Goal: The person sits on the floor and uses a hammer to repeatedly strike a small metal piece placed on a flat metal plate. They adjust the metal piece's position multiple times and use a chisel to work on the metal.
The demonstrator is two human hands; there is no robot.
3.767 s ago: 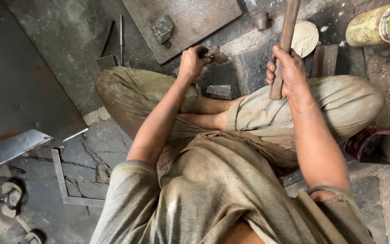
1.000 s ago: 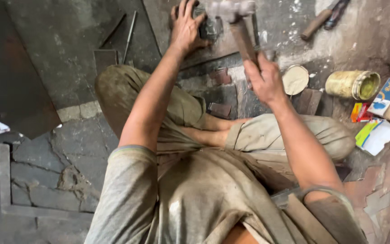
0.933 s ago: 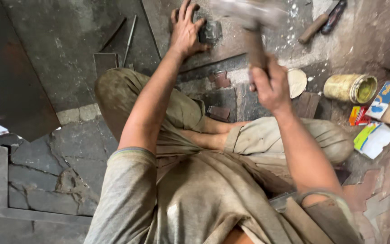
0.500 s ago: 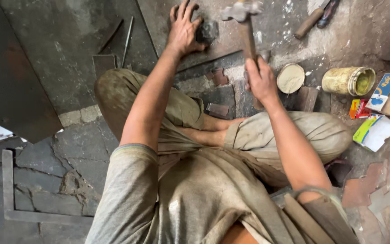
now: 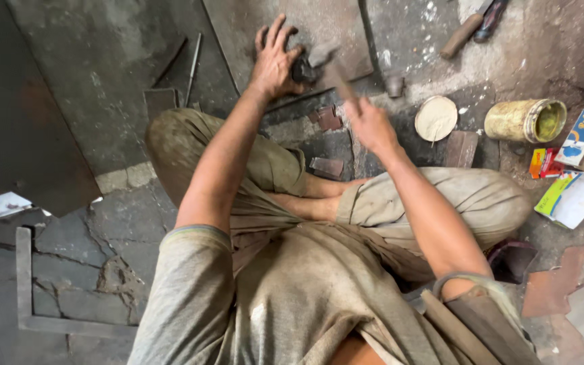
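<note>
Hammer's come down since half a second back: it stood raised with its head clear above the plate, and now I see the hammer (image 5: pixel 329 62) blurred and low, its head right against the small dark metal piece (image 5: pixel 301 69). That piece is a dull, blackish lump, sitting on the flat steel plate (image 5: pixel 319 27) at the top of my view. The left hand (image 5: pixel 275 61) has stayed put on it, fingers spread and pressing on the plate, thumb side touching the lump. The right hand (image 5: pixel 371 125) is wrapped shut around the wooden handle, which is smeared by motion.

Moving outward, I've got small rusty offcuts (image 5: pixel 326 118) just below the plate edge, near the folded knees. To the right lies a round pale lid (image 5: pixel 436 118), then a yellowish tin can (image 5: pixel 526 120) lying on its side, and coloured cardboard boxes (image 5: pixel 576 165) beside it. A second wooden-handled tool (image 5: pixel 464 30) lies at top right. A thin metal rod (image 5: pixel 193 67) lies left of the plate. The forearms cross my view of the floor between.
</note>
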